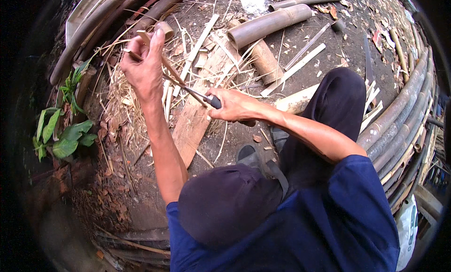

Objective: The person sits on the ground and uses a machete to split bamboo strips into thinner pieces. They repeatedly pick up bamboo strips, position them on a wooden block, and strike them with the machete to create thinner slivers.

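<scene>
My left hand [146, 67] is raised at the upper left, its fingers closed round a thin bamboo strip [172, 70]. The strip slants down from there toward my other hand. In my right hand [230, 105] is a knife [214, 102] with a dark handle, gripped in a closed fist. Its narrow blade points up and left, lying along the strip; I cannot tell whether the edge bites into it. Beneath both lies a wooden plank [189, 133] on the ground, with pale shavings [123, 95] heaped at its left.
Thick bamboo sections [270, 25] and pale split strips [296, 69] lie beyond the plank. A saw blade [368, 60] is at the right. Long bamboo poles [399, 113] line the right side. Green leaves [67, 138] grow at the left. A white bag [407, 232] is at lower right.
</scene>
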A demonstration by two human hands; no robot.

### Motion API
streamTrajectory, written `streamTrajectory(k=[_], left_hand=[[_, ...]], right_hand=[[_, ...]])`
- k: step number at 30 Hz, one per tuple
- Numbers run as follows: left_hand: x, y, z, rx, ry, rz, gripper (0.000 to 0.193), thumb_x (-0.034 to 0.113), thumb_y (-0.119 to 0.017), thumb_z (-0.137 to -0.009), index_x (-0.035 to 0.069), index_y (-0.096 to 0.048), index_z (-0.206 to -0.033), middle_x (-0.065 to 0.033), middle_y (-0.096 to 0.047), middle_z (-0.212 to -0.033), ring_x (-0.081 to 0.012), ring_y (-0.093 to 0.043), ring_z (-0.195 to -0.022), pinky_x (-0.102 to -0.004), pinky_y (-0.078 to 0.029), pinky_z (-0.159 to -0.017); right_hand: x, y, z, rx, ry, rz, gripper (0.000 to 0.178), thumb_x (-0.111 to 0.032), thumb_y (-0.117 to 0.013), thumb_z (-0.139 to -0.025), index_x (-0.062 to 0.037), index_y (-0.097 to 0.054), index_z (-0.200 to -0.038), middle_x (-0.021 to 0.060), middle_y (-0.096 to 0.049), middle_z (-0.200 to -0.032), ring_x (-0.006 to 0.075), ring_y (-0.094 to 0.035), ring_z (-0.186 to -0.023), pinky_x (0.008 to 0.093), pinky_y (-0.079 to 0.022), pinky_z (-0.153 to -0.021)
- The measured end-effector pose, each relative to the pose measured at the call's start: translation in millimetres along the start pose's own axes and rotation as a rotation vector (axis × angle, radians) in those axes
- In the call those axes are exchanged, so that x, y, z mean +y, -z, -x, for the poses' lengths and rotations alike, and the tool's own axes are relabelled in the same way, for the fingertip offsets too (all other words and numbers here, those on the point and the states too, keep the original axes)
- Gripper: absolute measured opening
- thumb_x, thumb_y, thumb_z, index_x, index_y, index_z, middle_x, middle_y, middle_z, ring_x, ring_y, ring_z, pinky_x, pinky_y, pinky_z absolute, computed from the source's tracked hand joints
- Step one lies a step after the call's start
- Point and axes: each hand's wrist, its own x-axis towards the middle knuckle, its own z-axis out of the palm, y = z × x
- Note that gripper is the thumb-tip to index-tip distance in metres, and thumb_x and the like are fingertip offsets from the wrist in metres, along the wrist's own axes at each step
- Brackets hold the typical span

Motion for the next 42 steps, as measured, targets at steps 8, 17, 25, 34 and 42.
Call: streamTrajectory(k=[8,17,25,34,42], left_hand=[[-12.1,-37.8,4.3,-0.025,-0.019,0.24,0.04,0.042,-0.07,-0.088,0.006,-0.054,-0.082,0.0007,-0.052,-0.061,-0.0074,-0.051,-0.049,-0.0231,-0.044,-0.044],[15.6,12.5,4.5,0.333,-0.274,0.137,0.038,0.034,-0.072,-0.088,0.007,-0.049,-0.072,0.0048,-0.042,-0.058,-0.0049,-0.038,-0.052,-0.0224,-0.033,-0.046],[86.8,102.7,-4.9,0.491,0.002,0.877,0.041,0.043,-0.067,-0.087,0.011,-0.042,-0.08,0.0038,-0.035,-0.059,-0.0087,-0.034,-0.05,-0.0222,-0.033,-0.047],[150.1,65.7,37.6,-0.019,-0.762,-0.871,0.073,0.046,-0.071,-0.082,0.007,-0.045,-0.138,-0.0183,-0.052,-0.131,-0.0291,-0.045,-0.128,-0.041,-0.032,-0.109],[73.4,-15.1,73.7,-0.753,-0.554,-0.871,0.021,0.031,-0.056,-0.095,0.011,-0.062,-0.097,-0.0142,-0.061,-0.081,-0.0331,-0.062,-0.076,-0.0443,-0.049,-0.067]], right_hand=[[0.3,33.4,-2.5,0.042,0.122,0.753,0.031,-0.005,-0.059,-0.078,-0.005,-0.048,-0.107,0.0183,-0.064,-0.072,0.0401,-0.066,-0.069,0.0516,-0.05,-0.055],[108.7,-5.8,13.5,-0.296,-0.036,0.519,0.061,-0.046,-0.061,-0.085,0.0018,-0.053,-0.122,0.0285,-0.061,-0.096,0.0388,-0.063,-0.09,0.0465,-0.052,-0.08],[-48.8,40.7,13.1,0.134,0.381,0.505,0.049,-0.047,-0.047,-0.097,-0.0087,-0.047,-0.129,0.0238,-0.062,-0.098,0.0399,-0.061,-0.094,0.0475,-0.049,-0.08],[-80.4,227.8,123.9,0.391,0.519,1.13,0.02,-0.031,-0.051,-0.096,-0.011,-0.053,-0.092,0.0128,-0.061,-0.076,0.0331,-0.064,-0.071,0.044,-0.049,-0.058],[-39.3,275.2,203.6,0.254,0.375,1.158,0.03,-0.037,-0.054,-0.096,-0.0087,-0.052,-0.086,0.0137,-0.062,-0.072,0.0365,-0.064,-0.066,0.047,-0.047,-0.053]])
